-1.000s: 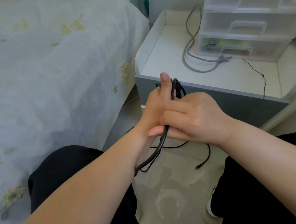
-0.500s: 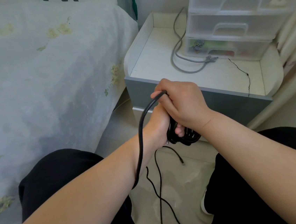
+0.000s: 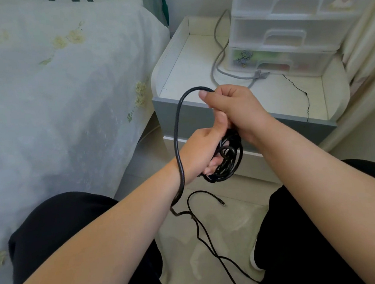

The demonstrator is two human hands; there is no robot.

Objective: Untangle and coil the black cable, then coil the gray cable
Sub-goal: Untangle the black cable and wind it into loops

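My left hand (image 3: 202,150) grips a bundle of coiled black cable (image 3: 226,160) in front of the nightstand. Just above it, my right hand (image 3: 233,107) pinches a loop of the same cable, which arcs up and left, then runs down along my left wrist. The loose tail trails down between my knees onto the floor, its plug end (image 3: 222,203) lying free. The gray cable (image 3: 218,53) lies uncoiled on the nightstand top beside the drawer unit.
A white nightstand (image 3: 175,78) with a raised rim stands ahead, bearing a clear plastic drawer unit (image 3: 285,27) and a thin black wire (image 3: 302,97). A bed with a floral cover (image 3: 50,98) fills the left. Curtains hang at the right.
My right hand lifted from the bundle and drew a loop of black cable up and over the left wrist. The coil in my left hand dropped lower and more tail lies on the floor.
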